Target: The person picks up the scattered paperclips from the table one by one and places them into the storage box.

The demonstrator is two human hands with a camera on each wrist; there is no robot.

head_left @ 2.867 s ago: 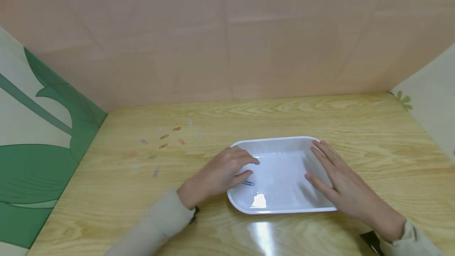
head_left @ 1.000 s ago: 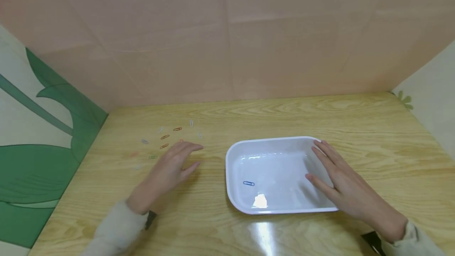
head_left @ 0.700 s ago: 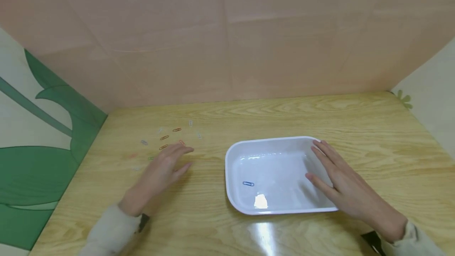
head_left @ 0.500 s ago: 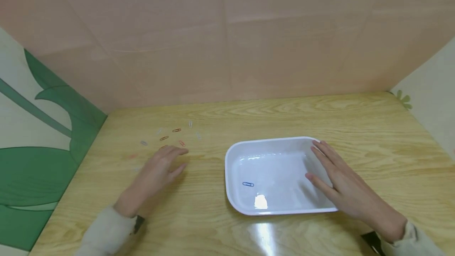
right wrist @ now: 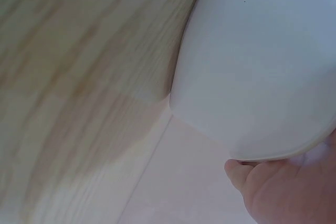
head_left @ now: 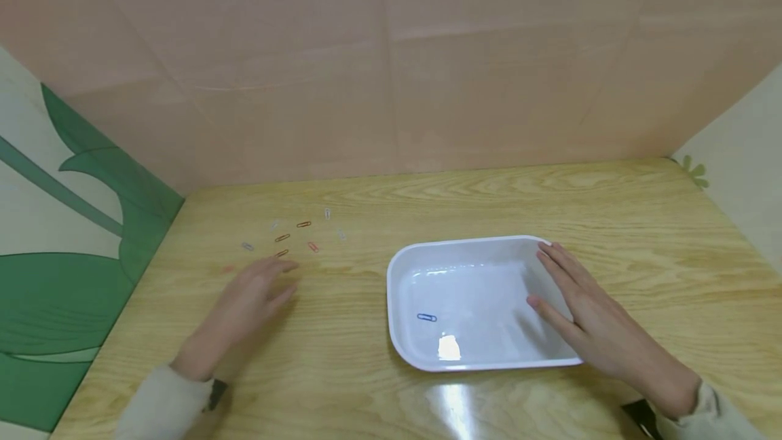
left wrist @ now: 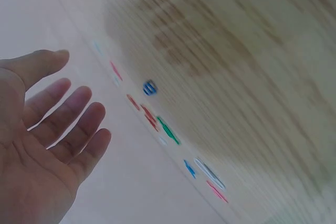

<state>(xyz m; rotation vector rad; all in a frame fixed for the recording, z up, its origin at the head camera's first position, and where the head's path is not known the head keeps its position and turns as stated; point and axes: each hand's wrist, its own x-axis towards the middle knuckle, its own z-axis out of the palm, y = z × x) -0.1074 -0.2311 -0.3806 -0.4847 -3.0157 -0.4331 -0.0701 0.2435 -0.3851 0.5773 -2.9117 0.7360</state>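
Observation:
My left hand (head_left: 244, 301) hovers over the table at the near side of a group of paper clips, holding nothing. In the left wrist view its fingers are spread and slightly bent, apart from a blue paper clip (left wrist: 149, 87) and a green paper clip (left wrist: 168, 129); the hand hides both in the head view. A white tray (head_left: 482, 367) has one blue paper clip (head_left: 427, 318) lying inside, toward the left. My right hand (head_left: 595, 324) rests at the tray's right rim, fingers extended along it and thumb over the inside.
Past the left hand lie orange-red paper clips (head_left: 282, 238), a pink-red paper clip (head_left: 313, 247), pale paper clips (head_left: 327, 214) and a bluish paper clip (head_left: 247, 246). A pinkish wall (head_left: 391, 87) closes off the far edge of the wooden table (head_left: 641, 223).
My left hand has left the tray's left side, uncovering the blue paper clip inside, and moved left to the loose paper clips. My right hand and the tray have stayed in place.

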